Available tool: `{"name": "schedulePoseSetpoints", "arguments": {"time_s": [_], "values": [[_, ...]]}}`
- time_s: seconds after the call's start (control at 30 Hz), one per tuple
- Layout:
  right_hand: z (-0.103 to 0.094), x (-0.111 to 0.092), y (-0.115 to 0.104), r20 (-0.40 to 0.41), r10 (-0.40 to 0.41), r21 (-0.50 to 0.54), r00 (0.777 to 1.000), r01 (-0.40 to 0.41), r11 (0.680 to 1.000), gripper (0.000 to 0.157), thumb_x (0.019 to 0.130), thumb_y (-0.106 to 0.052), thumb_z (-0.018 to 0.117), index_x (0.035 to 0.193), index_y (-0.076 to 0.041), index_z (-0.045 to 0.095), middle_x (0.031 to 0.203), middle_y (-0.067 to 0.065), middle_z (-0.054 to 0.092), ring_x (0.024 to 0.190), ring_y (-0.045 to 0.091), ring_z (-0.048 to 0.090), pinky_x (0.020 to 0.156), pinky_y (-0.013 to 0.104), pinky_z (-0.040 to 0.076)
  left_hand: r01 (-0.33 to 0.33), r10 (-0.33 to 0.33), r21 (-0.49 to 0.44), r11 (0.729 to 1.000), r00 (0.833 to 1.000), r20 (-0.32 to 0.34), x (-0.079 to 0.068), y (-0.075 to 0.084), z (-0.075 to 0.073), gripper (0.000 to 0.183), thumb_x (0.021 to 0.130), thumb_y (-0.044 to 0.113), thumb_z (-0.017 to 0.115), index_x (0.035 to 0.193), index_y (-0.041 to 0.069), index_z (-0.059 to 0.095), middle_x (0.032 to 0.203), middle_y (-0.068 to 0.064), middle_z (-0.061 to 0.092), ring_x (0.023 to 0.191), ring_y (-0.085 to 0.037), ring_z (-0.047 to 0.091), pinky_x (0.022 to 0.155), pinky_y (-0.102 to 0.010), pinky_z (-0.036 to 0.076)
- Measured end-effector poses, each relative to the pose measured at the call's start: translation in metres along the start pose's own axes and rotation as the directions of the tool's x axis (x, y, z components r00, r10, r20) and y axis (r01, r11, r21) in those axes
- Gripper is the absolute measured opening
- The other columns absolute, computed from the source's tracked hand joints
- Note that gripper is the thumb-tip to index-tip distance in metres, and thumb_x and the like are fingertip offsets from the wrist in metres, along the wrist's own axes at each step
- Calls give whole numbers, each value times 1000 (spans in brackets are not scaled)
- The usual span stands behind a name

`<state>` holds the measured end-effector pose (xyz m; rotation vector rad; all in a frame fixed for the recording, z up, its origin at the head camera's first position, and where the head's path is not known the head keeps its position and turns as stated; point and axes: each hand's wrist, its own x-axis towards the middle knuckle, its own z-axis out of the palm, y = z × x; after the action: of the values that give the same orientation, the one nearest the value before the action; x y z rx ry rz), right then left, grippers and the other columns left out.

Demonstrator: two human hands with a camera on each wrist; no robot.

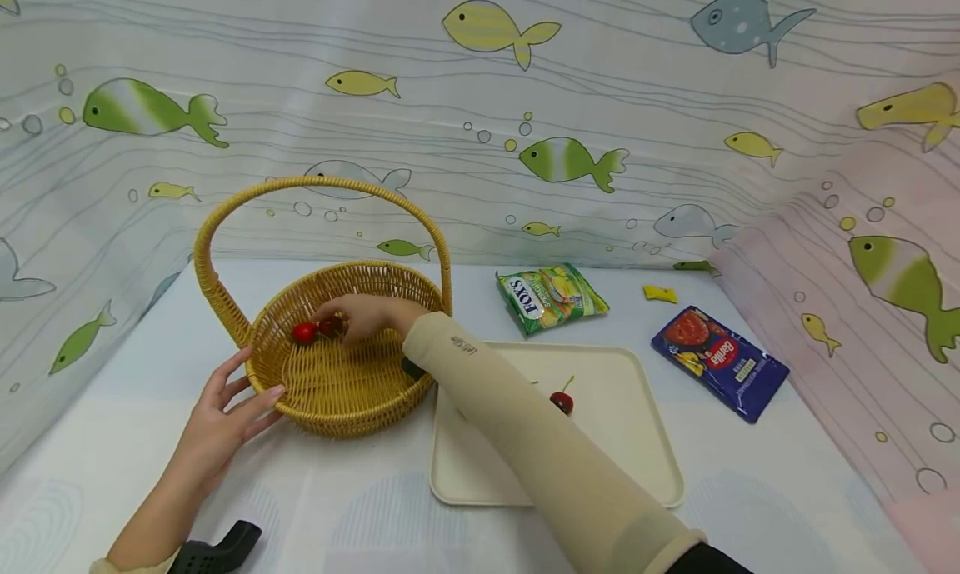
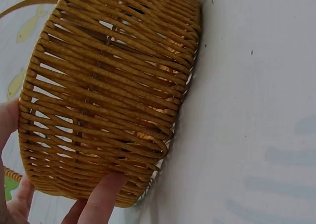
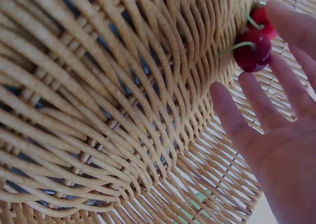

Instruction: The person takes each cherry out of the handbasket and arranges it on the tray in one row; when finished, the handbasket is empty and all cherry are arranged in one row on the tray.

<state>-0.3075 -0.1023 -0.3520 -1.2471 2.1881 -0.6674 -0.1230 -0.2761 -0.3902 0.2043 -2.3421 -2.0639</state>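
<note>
My left hand [image 1: 225,420] holds the near-left side of the round wicker basket [image 1: 337,420]. Its thumb lies at the rim, and other fingertips touch the woven outer wall [image 2: 108,110]. Inside the basket, my right hand [image 1: 367,317] reaches to the left part, fingers fairly straight. A dark red cherry [image 3: 253,51] with a green stem touches those fingertips. Right beside it is a brighter red cherry [image 1: 304,332], close to the thumb. Another dark cherry [image 1: 562,402] lies on the cream tray [image 1: 630,466], beyond my right sleeve; a stem tip shows next to it, its fruit hidden.
The basket's tall arched handle [image 1: 330,182] rises over the right hand. Behind the tray lies a green Fox's packet [image 1: 552,297]. To the right are a small yellow packet [image 1: 660,294] and a dark blue Barilla pouch [image 1: 720,361]. A fish-patterned curtain [image 1: 465,116] backs the table.
</note>
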Motion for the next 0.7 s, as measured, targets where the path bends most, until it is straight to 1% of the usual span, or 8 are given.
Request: {"name": "schedulePoseSetpoints", "arguments": {"time_s": [0.07,0.17,0.23,0.3,0.4,0.53,0.63,0.7], "values": [[0,-1,-1,-1,13,-20,1000,-13,1000,55,84,0,67,135,-9,48,133,6,47,120,15,43,87,13,38,-3,3,-6,1000,1000,2,0,1,0,80,91,14,61,150,24,8,142,-30,5,89,7,51,72,-22,54],[0,-1,-1,3,34,-21,999,-34,999,46,83,2,68,127,-8,56,120,7,55,108,14,50,79,14,44,-2,2,-10,1000,1000,4,1,1,0,80,91,14,61,150,25,8,142,-31,4,89,7,51,72,-22,54],[-1,-2,-1,36,66,-25,997,-65,998,40,82,3,68,120,-8,61,113,5,57,102,12,52,75,15,46,-4,4,-6,1000,1000,3,1,2,1,80,91,15,61,150,25,8,143,-32,4,89,7,51,72,-21,54],[-1,-3,-2,80,85,-28,993,-83,996,36,80,4,69,115,-7,63,108,4,60,99,11,54,75,15,46,-8,8,-2,1000,1000,3,1,2,1,80,91,15,61,150,25,8,142,-32,4,89,7,51,72,-21,54],[-3,-5,-3,120,91,-39,989,-87,995,33,78,4,72,109,-7,65,104,1,62,97,10,55,76,14,46,-12,12,4,1000,1000,6,1,3,2,80,91,16,61,150,24,8,142,-31,6,90,7,51,72,-21,54],[-9,-8,-9,89,27,-65,996,-21,998,35,78,1,73,111,-7,65,105,-1,61,99,8,54,79,13,44,-9,9,5,1000,1000,7,1,3,2,80,91,16,62,150,24,8,142,-30,7,90,7,51,73,-22,54],[-16,-13,-19,64,-26,-72,998,31,997,38,78,0,73,114,-6,64,107,-2,60,101,7,52,79,12,44,-3,3,3,1000,1000,3,0,4,2,80,91,17,62,150,24,8,142,-31,5,89,7,50,72,-22,54],[-19,-19,-27,62,-54,-65,997,58,996,38,78,0,73,114,-5,63,107,-2,60,100,8,54,79,12,44,1,-1,5,1000,1000,2,-1,4,1,80,91,17,62,150,24,8,142,-32,5,89,8,50,72,-21,54]]}}
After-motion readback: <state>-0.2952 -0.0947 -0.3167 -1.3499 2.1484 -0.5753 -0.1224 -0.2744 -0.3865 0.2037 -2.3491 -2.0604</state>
